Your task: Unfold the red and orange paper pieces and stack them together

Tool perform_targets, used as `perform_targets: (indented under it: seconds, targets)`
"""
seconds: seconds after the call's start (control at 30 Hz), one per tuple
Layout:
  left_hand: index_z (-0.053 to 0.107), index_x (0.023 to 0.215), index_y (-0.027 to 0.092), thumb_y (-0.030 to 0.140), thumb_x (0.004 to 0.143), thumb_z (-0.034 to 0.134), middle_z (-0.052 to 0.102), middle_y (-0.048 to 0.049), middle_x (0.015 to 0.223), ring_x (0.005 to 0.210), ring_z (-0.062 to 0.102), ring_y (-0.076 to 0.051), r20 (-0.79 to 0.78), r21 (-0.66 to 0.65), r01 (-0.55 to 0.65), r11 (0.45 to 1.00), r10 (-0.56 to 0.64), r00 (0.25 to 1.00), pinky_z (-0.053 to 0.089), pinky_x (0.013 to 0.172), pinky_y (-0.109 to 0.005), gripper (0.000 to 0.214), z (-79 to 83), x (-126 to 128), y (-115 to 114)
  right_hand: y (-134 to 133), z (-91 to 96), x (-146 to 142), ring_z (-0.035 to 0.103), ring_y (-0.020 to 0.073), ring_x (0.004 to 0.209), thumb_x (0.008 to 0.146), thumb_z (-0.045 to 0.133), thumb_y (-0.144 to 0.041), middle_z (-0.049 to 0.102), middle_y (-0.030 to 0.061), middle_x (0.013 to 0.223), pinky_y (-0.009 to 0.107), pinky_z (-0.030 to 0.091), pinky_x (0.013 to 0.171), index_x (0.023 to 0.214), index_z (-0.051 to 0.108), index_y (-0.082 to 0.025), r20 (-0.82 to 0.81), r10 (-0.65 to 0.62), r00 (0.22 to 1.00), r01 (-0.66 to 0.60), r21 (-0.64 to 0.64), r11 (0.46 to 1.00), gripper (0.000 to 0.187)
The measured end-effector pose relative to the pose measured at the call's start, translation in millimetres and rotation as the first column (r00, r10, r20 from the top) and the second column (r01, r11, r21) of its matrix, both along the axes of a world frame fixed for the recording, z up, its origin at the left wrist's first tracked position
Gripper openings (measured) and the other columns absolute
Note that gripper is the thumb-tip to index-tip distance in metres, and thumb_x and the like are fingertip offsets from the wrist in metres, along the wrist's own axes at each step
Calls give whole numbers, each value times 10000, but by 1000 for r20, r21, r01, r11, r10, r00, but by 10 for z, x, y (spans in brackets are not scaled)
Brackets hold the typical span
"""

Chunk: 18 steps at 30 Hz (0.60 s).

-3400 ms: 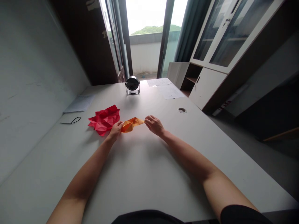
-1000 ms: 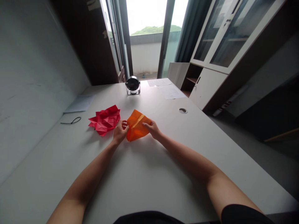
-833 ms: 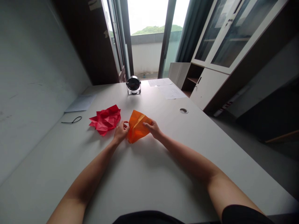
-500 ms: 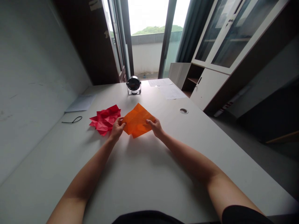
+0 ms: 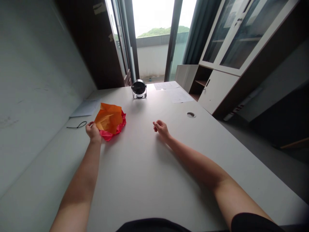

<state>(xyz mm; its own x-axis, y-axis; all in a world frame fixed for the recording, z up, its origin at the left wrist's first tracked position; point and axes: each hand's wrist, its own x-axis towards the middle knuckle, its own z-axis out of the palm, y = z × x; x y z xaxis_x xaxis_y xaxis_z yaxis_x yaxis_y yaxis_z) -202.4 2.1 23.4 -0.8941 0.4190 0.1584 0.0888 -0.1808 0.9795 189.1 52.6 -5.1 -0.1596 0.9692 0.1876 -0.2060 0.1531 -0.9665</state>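
Orange sheet went left onto red paper; left hand pinches its corner, right hand loosely curled, empty. Looks light, floppy, creases easily; hold by edge/corner

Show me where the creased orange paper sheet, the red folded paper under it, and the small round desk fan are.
creased orange paper sheet (image 5: 108,118): head view, middle of its upper face.
red folded paper (image 5: 122,121): head view, right edge showing beside the orange sheet.
small round desk fan (image 5: 139,88): head view, centre of its dark grille.

A small fan, loose papers and a black cord lie on the table.
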Motion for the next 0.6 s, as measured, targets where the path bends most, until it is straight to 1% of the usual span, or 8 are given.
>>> perform_targets:
  seconds: [0.1,0.17,0.27,0.33,0.4,0.47,0.5,0.6]
  targets:
    - [524,1021,170,199,801,565,561,-37,876,867,603,-205,-222,-225,-164,960,113,968,513,881,-416,226,-128,-123,-65,72,-91,21,508,121,534,842,655,-535,561,-23,608,249,403,532,683,479,-214,90,-2,996,-1,30,1000,399]
    - [550,1030,172,184,774,604,578,-75,966,1019,588,-261,-376,-278,-235,931,120,919,448,1009,-489,262,-115,-79,-112,117,-128,53,514,136,557,866,614,-516,544,-23,601,263,411,559,681,484,-218,230,-52,972,27,109,994,374]
    - [571,1121,174,212,815,595,554,-156,1215,1248,480,-338,-699,-249,-301,921,45,714,342,1110,-560,309,57,176,-178,171,-140,116,511,149,611,903,572,-440,561,-8,663,285,420,628,683,513,-214,493,-198,847,32,325,945,321]
    - [583,1134,186,223,864,554,550,-155,1266,1262,482,-334,-809,-224,-214,951,-58,586,352,1114,-540,274,190,460,-213,195,-132,147,539,170,705,922,554,-387,606,16,773,306,442,711,725,554,-212,595,-288,750,-5,441,898,263]
    - [598,1098,198,219,912,496,609,-118,1163,1180,552,-294,-842,-284,0,959,-249,478,420,1069,-480,213,255,795,-235,207,-127,163,565,207,860,936,541,-349,634,49,891,334,455,821,784,594,-213,652,-350,673,-41,505,862,211]
    - [618,1050,215,229,948,453,651,-81,1071,1064,615,-255,-806,-441,212,872,-489,333,493,971,-414,195,220,1112,-233,211,-129,166,549,238,991,942,542,-328,642,76,973,359,448,906,829,622,-213,697,-382,606,-67,524,849,180]
    - [632,1043,220,244,951,461,661,-77,1073,1052,625,-249,-777,-515,258,818,-572,263,503,952,-394,195,169,1239,-221,210,-132,166,538,246,1027,945,544,-321,643,83,1004,366,444,929,848,633,-214,717,-383,583,-81,520,850,170]
    - [644,1083,209,278,951,480,672,-88,1101,998,652,-244,-700,-622,226,750,-661,269,521,906,-378,222,-54,1415,-148,201,-141,160,527,248,1055,950,553,-309,645,82,1055,368,446,949,885,650,-219,750,-366,551,-103,496,862,148]
